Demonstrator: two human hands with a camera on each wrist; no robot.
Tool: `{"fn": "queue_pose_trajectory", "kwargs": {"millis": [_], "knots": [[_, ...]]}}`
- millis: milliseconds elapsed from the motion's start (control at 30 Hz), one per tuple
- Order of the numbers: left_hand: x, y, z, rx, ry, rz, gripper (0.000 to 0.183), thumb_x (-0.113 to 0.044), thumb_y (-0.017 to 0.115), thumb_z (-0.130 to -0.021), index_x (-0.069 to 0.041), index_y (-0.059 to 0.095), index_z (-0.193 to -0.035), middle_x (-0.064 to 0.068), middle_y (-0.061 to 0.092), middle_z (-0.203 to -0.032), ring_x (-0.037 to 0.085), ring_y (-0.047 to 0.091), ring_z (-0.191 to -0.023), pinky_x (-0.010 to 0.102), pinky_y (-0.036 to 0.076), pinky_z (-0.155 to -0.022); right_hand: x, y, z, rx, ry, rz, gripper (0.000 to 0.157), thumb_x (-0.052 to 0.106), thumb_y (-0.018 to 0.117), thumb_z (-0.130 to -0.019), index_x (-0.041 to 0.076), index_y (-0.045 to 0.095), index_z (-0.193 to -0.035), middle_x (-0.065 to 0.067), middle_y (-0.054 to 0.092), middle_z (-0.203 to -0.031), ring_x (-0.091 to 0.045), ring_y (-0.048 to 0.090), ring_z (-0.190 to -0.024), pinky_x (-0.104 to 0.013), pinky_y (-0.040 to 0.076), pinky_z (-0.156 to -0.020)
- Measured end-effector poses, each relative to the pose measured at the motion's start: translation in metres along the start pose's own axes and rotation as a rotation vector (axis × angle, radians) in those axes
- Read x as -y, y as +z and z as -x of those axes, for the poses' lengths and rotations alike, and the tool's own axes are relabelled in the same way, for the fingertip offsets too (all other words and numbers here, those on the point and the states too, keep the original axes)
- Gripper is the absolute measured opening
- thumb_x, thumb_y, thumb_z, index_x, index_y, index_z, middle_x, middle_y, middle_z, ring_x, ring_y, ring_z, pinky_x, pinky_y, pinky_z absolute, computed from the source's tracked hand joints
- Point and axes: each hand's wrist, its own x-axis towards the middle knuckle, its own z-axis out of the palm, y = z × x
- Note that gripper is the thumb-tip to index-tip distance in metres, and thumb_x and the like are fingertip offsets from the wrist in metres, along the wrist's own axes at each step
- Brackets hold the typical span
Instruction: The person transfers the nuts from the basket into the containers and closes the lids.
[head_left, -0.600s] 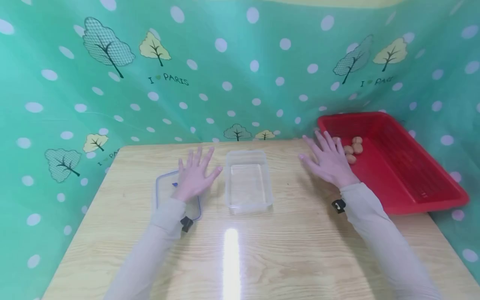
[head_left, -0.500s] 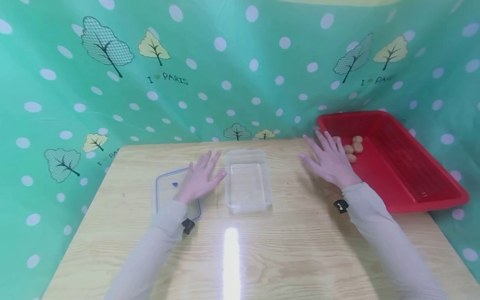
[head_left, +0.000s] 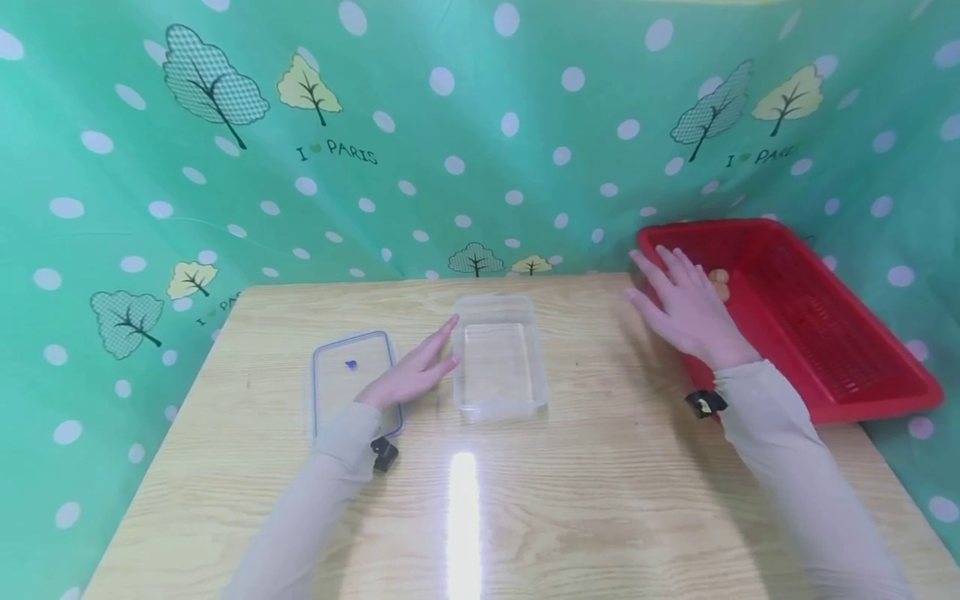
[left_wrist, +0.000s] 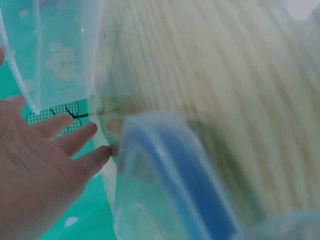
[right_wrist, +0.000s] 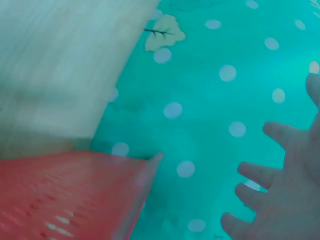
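Observation:
A clear plastic container (head_left: 501,367) stands uncovered in the middle of the table. At its left side is my left hand (head_left: 411,373), fingers extended; whether it touches the wall I cannot tell. Partly beneath that arm lies a clear lid with a blue seal (head_left: 347,383); its blue edge (left_wrist: 185,170) looms large in the left wrist view. My right hand (head_left: 693,317), fingers spread and holding nothing, hovers over the left rim of a red plastic basket (head_left: 780,367). Small round brown things (head_left: 718,282) lie in the basket, mostly hidden behind this hand.
The light wooden table (head_left: 555,508) ends at a green dotted curtain (head_left: 405,125) behind and at both sides. A bright light reflection runs along the table's front middle. The red basket fills the right back corner.
My left hand has moved right and turned edge-on, from over the lid to the container's side. My right hand has shifted right over the basket's rim, covering most of the brown things.

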Motion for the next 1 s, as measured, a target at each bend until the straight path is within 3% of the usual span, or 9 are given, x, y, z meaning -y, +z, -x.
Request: {"fn": "queue_pose_trajectory", "kwargs": {"millis": [233,400,600,733,833,1000], "knots": [[-0.002,0.0,-0.005,0.003,-0.029,-0.013,0.066,-0.036,0.042,-0.104,-0.029,0.003,-0.156,0.001,0.005,-0.161,0.029,0.012,-0.144,0.051,0.012,-0.114,-0.004,-0.025,-0.003,0.002,0.053,-0.008,0.079,0.034,0.061,-0.093,0.011,0.018,-0.155,-0.024,0.012,-0.156,-0.045,0.013,-0.14,-0.072,0.029,-0.098],[-0.001,-0.001,-0.009,-0.005,-0.029,0.013,0.067,-0.036,0.043,-0.103,-0.027,0.004,-0.157,-0.001,0.005,-0.161,0.027,0.012,-0.144,0.05,0.012,-0.115,-0.012,-0.036,-0.003,0.03,0.078,-0.029,0.08,0.034,0.061,-0.093,0.016,0.016,-0.156,-0.02,0.008,-0.158,-0.044,0.011,-0.141,-0.074,0.035,-0.092],[-0.003,0.003,-0.018,-0.016,-0.048,0.097,0.068,-0.034,0.042,-0.103,-0.029,0.0,-0.156,-0.001,0.003,-0.161,0.034,0.017,-0.143,0.059,0.016,-0.111,-0.031,-0.044,-0.004,0.064,0.04,-0.069,0.073,0.033,0.056,-0.096,0.01,0.019,-0.155,-0.025,0.013,-0.155,-0.045,0.007,-0.141,-0.073,0.03,-0.096],[-0.003,0.008,-0.021,-0.001,-0.052,0.114,0.07,-0.034,0.043,-0.103,-0.03,-0.002,-0.156,0.001,0.001,-0.161,0.036,0.015,-0.143,0.062,0.016,-0.11,-0.05,-0.044,-0.002,0.076,0.031,-0.105,0.071,0.025,0.059,-0.095,0.005,0.023,-0.153,-0.028,0.02,-0.15,-0.047,0.014,-0.137,-0.073,0.03,-0.095],[-0.003,0.013,-0.022,0.014,-0.033,0.12,0.071,-0.031,0.043,-0.103,-0.026,-0.004,-0.156,0.002,-0.002,-0.161,0.035,0.01,-0.144,0.06,0.014,-0.111,-0.064,-0.042,0.0,0.09,0.033,-0.125,0.068,0.019,0.06,-0.094,0.003,0.026,-0.151,-0.029,0.026,-0.147,-0.049,0.019,-0.134,-0.074,0.03,-0.094],[-0.003,0.018,-0.023,0.036,-0.036,0.137,0.072,-0.031,0.04,-0.103,-0.026,-0.011,-0.155,0.0,-0.009,-0.161,0.031,0.008,-0.144,0.057,-0.002,-0.113,-0.082,-0.034,-0.002,0.129,0.062,-0.175,0.063,0.022,0.058,-0.096,0.001,0.031,-0.148,-0.029,0.034,-0.14,-0.049,0.026,-0.13,-0.073,0.03,-0.096]]}}
